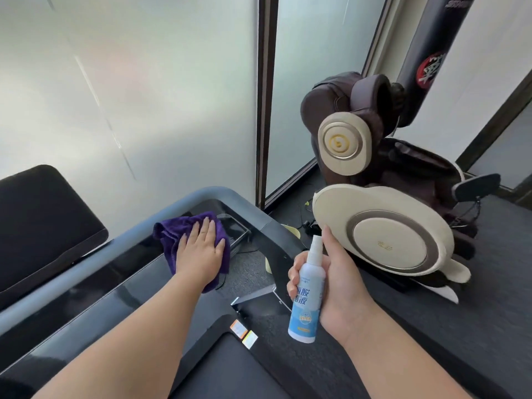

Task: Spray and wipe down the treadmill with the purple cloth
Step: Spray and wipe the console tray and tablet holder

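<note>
I'm looking down past frosted glass panels that fill the whole background, a dark frame post splitting them. Off to the right sits a brown massage chair with cream round side covers, on grey carpet. Below me, the treadmill runs across the view, glossy black console panel edged by a grey rounded handrail, with the belt deck just showing at the bottom. A black padded seat shows at the left edge. Now the left hand: fingers flat and straight, palm pressing the purple cloth down onto the far end of the console panel, near the handrail's corner. The right hand is wrapped around the spray bottle, white and blue, held upright above the treadmill's right side, thumb up beside the nozzle.
</note>
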